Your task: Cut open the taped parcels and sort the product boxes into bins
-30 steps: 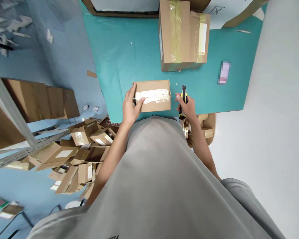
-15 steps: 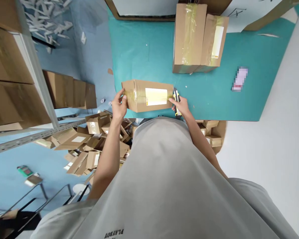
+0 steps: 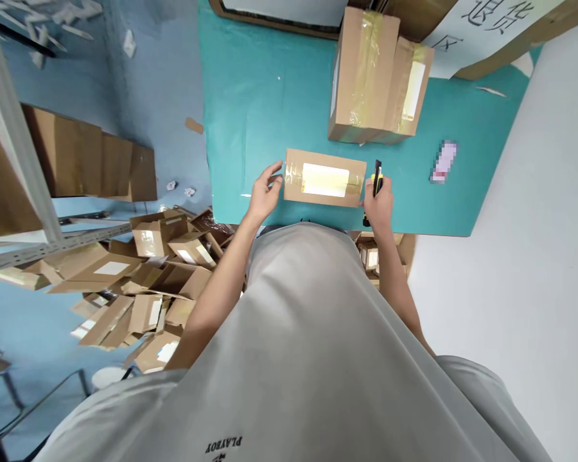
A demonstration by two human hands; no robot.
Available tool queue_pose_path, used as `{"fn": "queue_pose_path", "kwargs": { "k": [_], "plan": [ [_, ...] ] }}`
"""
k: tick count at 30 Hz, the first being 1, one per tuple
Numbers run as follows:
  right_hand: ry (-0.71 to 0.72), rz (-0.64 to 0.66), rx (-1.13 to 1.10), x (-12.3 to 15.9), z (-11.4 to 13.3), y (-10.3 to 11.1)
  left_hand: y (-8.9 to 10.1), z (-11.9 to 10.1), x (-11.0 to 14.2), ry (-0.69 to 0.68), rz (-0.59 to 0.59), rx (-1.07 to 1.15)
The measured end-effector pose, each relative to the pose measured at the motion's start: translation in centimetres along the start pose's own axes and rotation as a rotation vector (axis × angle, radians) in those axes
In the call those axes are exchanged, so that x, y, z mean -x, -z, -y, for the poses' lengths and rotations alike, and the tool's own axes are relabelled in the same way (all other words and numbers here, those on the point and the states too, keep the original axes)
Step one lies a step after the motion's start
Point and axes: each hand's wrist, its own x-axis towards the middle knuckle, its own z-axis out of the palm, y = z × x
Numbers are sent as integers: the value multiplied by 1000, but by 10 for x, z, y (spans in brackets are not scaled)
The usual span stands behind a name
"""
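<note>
A taped cardboard box point(image 3: 325, 178) with a white label on top rests on the green table near its front edge. My left hand point(image 3: 266, 192) is beside the box's left end, fingers apart and curved, holding nothing; whether a fingertip touches the box I cannot tell. At the box's right end, my right hand point(image 3: 379, 200) is closed around a black and yellow utility knife point(image 3: 377, 178), which points away from me. Whether its blade is out does not show.
Two taped boxes point(image 3: 366, 77) stand side by side at the back of the green table point(image 3: 250, 115). A blurred pinkish item point(image 3: 444, 162) lies to the right. Several opened cartons point(image 3: 158, 282) are piled on the floor at left, near a shelf rack point(image 3: 24, 128) and more boxes point(image 3: 91, 157).
The box has shifted right on the table and now lies with its label facing up. My left hand has loosened from it. My right hand, still gripping the knife, has moved right.
</note>
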Motion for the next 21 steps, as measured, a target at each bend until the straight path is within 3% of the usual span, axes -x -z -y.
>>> {"fn": "queue_pose_path", "kwargs": {
  "k": [4,7,12,15,21],
  "plan": [
    [255,225,169,4,45,2,8,-20,-1,-51,63,-89],
    [443,416,373,5,87,-3,7,-22,-8,-63,128,-114],
    [515,564,663,3,141,-10,8,-13,-10,-43,198,-7],
    [522,591,746,2,155,-12,9,-11,-10,-27,214,37],
    [533,601,808,-1,161,-16,7,-12,-13,-53,209,52]
  ]
}}
